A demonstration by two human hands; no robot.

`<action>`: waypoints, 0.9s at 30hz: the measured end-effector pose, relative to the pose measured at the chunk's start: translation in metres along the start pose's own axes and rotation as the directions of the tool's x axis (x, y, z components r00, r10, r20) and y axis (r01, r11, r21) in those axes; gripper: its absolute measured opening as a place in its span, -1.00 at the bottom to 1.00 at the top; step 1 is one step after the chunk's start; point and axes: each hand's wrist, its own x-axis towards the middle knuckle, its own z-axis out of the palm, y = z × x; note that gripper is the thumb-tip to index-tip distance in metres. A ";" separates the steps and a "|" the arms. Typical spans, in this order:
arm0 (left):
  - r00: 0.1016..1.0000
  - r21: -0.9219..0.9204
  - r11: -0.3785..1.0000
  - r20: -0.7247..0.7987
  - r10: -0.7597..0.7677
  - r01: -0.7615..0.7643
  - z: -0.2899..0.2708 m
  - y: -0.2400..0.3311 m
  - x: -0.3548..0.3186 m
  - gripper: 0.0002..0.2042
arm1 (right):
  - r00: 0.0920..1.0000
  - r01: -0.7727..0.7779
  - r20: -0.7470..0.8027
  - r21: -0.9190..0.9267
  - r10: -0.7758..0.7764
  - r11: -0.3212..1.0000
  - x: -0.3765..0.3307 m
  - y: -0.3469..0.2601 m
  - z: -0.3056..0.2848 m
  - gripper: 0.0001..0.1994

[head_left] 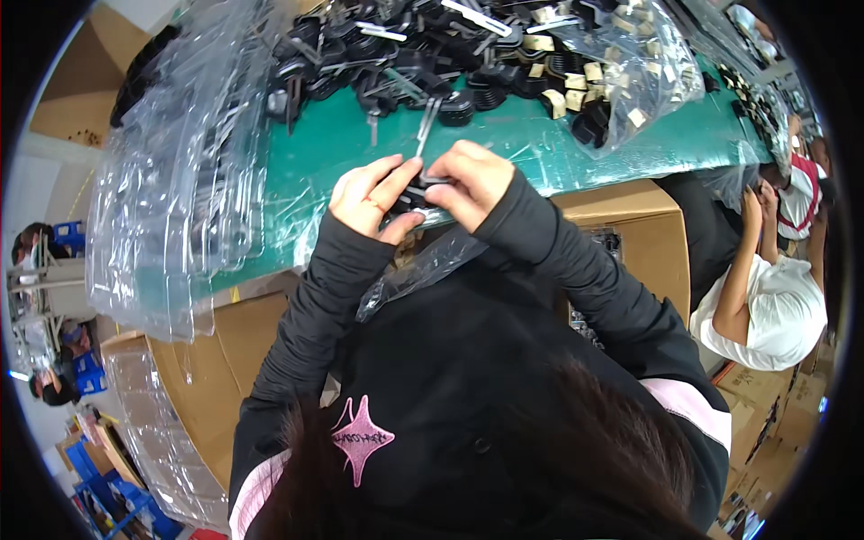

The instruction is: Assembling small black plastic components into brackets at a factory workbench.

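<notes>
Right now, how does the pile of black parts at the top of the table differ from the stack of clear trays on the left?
The black parts are dark, small and jumbled loose; the clear trays are see-through, large and nested in a stack. The parts lie fully on the green table; the trays overhang its left edge. Neither is touched by a hand.

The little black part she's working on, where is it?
In the head view, the black part sits mid-frame, pinched between the left hand and right hand, over the green table's near edge.
</notes>
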 end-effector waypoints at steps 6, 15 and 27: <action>1.000 0.043 0.999 -0.014 -0.018 0.019 0.001 0.001 0.001 -0.38 | 0.991 0.134 0.041 -0.234 -0.128 0.963 0.007 0.013 -0.036 -0.79; 0.986 0.022 0.986 -0.029 -0.165 0.166 -0.018 0.016 -0.014 -0.33 | 0.960 -0.280 -0.208 -0.774 0.189 0.568 0.007 0.078 -0.091 -0.71; 0.930 -0.088 0.958 -0.279 0.239 -0.273 -0.040 0.074 0.015 -0.68 | 0.989 0.137 -0.037 -0.061 -0.140 0.989 0.000 -0.055 -0.052 -0.83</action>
